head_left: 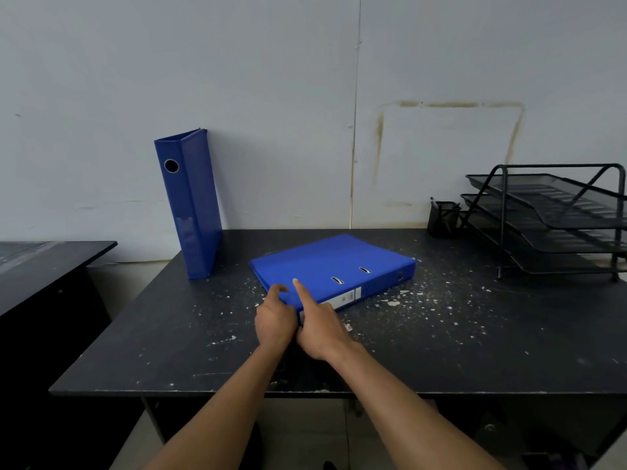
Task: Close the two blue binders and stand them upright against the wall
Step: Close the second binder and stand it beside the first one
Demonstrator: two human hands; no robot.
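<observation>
One blue binder stands closed and upright, leaning against the white wall at the back left of the black table. The second blue binder lies flat and closed in the middle of the table, spine toward the right. My left hand curls around its near corner, thumb on the cover. My right hand is at the same corner, with the index finger stretched out and pressing on the cover.
A black wire letter tray rack with three tiers stands at the back right, a black mesh pen cup beside it. White paint flecks speckle the tabletop. A second dark desk sits to the left, across a gap.
</observation>
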